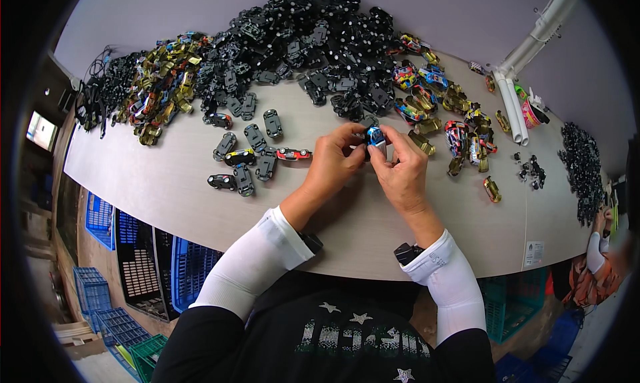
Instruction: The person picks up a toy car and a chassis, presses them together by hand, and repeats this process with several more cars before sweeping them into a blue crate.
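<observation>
Left hand (333, 158) and right hand (400, 170): both closed by the fingertips on one small blue toy car (375, 136), held between them just above the tabletop (167, 183); the car's long axis runs roughly away from the person, and both hands are equally near. Left of the blue toy car: a loose group of finished small cars (243, 163) lying flat. Beyond it: a large heap of black chassis parts (313, 43); right of it: coloured and gold car bodies (460, 126).

Chassis heap (313, 43) behind hands; finished cars (250, 160) left.
</observation>
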Action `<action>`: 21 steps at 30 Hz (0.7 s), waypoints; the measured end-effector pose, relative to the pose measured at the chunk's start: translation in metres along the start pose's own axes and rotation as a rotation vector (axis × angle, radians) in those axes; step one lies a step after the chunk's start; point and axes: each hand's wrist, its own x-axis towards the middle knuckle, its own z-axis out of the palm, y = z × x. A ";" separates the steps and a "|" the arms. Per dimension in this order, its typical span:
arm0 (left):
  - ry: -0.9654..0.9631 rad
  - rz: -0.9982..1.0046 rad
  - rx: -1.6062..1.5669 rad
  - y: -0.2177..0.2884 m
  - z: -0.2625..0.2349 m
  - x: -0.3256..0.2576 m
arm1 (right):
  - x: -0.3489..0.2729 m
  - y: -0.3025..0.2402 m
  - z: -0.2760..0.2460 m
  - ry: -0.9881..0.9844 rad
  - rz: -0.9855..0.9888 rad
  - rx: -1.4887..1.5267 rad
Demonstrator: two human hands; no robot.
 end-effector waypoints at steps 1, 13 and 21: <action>0.000 0.000 0.000 0.001 0.001 -0.001 | 0.000 -0.001 0.000 -0.007 0.031 0.005; 0.021 -0.109 -0.077 -0.004 -0.006 0.004 | -0.003 0.014 0.005 -0.052 -0.102 0.096; -0.006 0.052 -0.275 -0.009 0.003 0.002 | 0.002 0.019 -0.002 -0.060 0.715 0.661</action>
